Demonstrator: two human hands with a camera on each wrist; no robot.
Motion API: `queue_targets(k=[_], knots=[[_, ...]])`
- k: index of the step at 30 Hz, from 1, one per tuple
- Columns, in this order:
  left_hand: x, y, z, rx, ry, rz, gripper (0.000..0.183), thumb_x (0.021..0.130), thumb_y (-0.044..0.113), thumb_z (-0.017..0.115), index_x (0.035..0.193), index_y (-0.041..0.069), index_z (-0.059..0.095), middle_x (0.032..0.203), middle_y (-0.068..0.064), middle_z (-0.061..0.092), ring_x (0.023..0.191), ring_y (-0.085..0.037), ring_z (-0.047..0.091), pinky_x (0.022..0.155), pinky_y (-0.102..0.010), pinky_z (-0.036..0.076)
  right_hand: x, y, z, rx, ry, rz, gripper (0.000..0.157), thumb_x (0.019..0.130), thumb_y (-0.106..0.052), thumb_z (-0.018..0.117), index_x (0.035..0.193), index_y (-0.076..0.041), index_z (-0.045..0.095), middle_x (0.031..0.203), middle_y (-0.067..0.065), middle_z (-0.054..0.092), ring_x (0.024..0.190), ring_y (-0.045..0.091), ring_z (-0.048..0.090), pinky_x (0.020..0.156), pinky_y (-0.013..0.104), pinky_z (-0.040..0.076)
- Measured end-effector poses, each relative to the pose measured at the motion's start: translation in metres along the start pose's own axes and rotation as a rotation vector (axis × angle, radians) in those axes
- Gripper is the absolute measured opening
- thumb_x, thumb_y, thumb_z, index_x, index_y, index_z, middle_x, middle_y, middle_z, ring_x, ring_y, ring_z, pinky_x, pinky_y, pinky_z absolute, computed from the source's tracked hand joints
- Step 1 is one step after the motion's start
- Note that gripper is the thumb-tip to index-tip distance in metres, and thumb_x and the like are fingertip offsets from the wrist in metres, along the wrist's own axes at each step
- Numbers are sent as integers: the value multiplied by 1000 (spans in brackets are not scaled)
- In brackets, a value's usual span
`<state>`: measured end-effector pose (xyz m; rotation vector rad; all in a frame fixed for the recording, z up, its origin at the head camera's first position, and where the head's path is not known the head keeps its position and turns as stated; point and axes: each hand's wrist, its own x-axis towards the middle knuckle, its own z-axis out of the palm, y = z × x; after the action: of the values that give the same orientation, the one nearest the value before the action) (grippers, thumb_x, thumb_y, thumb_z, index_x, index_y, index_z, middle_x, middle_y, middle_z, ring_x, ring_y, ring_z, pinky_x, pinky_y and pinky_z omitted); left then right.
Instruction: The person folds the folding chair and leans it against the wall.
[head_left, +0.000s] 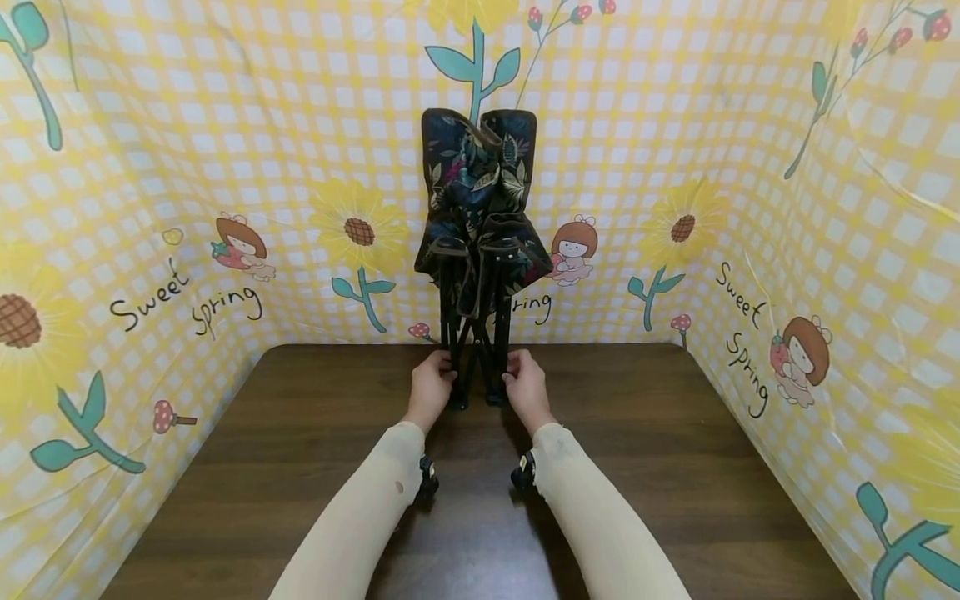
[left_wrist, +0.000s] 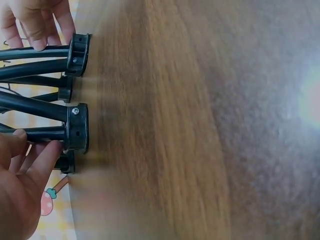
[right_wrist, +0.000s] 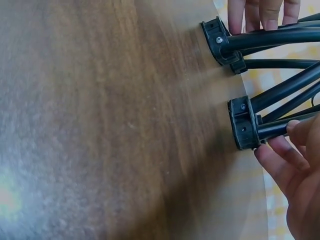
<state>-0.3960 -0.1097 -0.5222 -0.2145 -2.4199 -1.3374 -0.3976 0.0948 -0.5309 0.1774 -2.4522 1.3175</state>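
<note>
A folding chair (head_left: 480, 171) in dark floral fabric stands upright and mostly folded at the far side of the table. Its black tube legs (head_left: 478, 342) cross below the fabric, ending in black plastic feet. My left hand (head_left: 431, 385) pinches the left front leg just above its foot (left_wrist: 77, 127). On the other side, my right hand (head_left: 528, 385) holds the right front leg between thumb and fingers, close to the foot (right_wrist: 243, 122) in the right wrist view. The fabric seat hangs bunched between the frame tubes. The rear legs are partly hidden behind the front ones.
The brown wood-grain table (head_left: 300, 467) reaches to a yellow checked cloth backdrop (head_left: 315, 108) printed with flowers and figures. The cloth encloses the back and both sides, close behind the chair.
</note>
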Motion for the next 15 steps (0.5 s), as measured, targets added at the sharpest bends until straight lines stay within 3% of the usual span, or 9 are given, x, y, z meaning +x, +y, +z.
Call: queue_targets(k=[10, 15], knots=[[0, 8, -3, 19, -10, -89, 30, 97, 1, 67, 127, 1, 65, 116, -19, 72, 110, -33, 69, 91, -47, 58, 5, -3, 1, -52, 3, 19, 25, 94, -2, 71, 117, -6, 62, 102, 9, 66, 97, 25, 64, 87, 41, 56], [1, 9, -4, 38, -21, -98, 29, 97, 3, 67, 126, 1, 65, 115, -18, 73, 110, -33, 68, 91, -47, 58, 7, -6, 1, -58, 11, 31, 24, 93, 0, 71, 115, -5, 62, 101, 11, 66, 96, 27, 64, 87, 42, 56]])
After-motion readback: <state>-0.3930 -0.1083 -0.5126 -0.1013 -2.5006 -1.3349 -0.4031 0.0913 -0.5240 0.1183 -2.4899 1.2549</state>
